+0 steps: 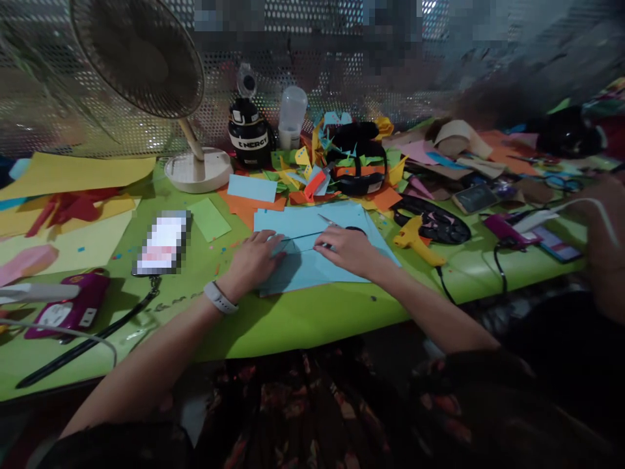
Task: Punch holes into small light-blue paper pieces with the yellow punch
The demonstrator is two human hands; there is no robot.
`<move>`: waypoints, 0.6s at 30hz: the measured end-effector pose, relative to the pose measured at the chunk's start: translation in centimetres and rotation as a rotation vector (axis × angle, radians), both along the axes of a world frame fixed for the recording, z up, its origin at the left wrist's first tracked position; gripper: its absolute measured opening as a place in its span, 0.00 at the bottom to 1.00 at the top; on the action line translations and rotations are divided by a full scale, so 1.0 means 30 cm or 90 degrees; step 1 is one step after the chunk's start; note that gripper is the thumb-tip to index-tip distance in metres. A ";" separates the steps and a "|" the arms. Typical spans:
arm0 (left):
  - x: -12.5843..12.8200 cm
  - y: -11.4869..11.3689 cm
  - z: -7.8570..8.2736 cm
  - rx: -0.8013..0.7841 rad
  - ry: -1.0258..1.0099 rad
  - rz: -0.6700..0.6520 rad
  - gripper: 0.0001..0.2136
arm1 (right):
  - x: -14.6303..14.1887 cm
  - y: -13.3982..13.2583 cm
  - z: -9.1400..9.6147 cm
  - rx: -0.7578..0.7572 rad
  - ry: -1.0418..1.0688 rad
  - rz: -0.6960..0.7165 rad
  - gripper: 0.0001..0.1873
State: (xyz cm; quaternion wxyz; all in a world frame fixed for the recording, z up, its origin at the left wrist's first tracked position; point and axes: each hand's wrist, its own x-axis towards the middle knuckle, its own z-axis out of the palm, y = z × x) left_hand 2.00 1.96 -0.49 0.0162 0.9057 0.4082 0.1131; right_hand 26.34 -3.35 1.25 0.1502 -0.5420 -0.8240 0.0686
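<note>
A sheet of light blue paper (312,225) lies on the green table (293,319) in front of me. My left hand (254,260) lies flat on the paper's left part, fingers stretched out, a white band on the wrist. My right hand (344,249) presses on the paper's middle with fingers curled; whether it holds something is unclear. Scissors (336,226) lie just beyond my right hand, blades pointing left.
A desk fan (146,62) stands at the back left beside a black bottle (249,133) and a clear cup (291,117). Coloured paper scraps (342,169) pile up behind. A yellow glue gun (415,239), a phone (161,242) and yellow sheets (73,172) lie around.
</note>
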 end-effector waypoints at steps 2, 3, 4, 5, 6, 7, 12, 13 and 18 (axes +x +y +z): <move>0.004 -0.001 -0.019 0.009 -0.010 -0.011 0.17 | -0.038 0.027 -0.009 0.008 -0.039 0.034 0.12; 0.004 -0.001 -0.024 0.011 -0.013 -0.017 0.17 | -0.052 0.039 -0.015 0.009 -0.060 0.051 0.11; 0.004 0.000 -0.027 0.013 -0.015 -0.020 0.16 | -0.063 0.049 -0.021 0.009 -0.080 0.067 0.11; 0.003 0.001 -0.028 0.014 -0.016 -0.022 0.16 | -0.070 0.057 -0.028 0.011 -0.098 0.077 0.11; 0.001 0.003 -0.029 0.014 -0.020 -0.023 0.16 | -0.074 0.064 -0.036 0.015 -0.111 0.084 0.11; -0.001 0.005 -0.028 0.013 -0.029 -0.022 0.15 | -0.074 0.070 -0.046 0.022 -0.119 0.085 0.11; -0.011 0.010 -0.015 -0.054 -0.102 -0.014 0.16 | -0.051 0.087 -0.089 0.059 -0.095 0.093 0.12; -0.013 0.009 -0.011 -0.064 -0.102 -0.016 0.17 | -0.046 0.088 -0.092 0.065 -0.088 0.099 0.13; -0.017 -0.002 -0.025 -0.026 -0.077 -0.069 0.21 | -0.037 0.085 -0.077 0.048 -0.064 0.111 0.12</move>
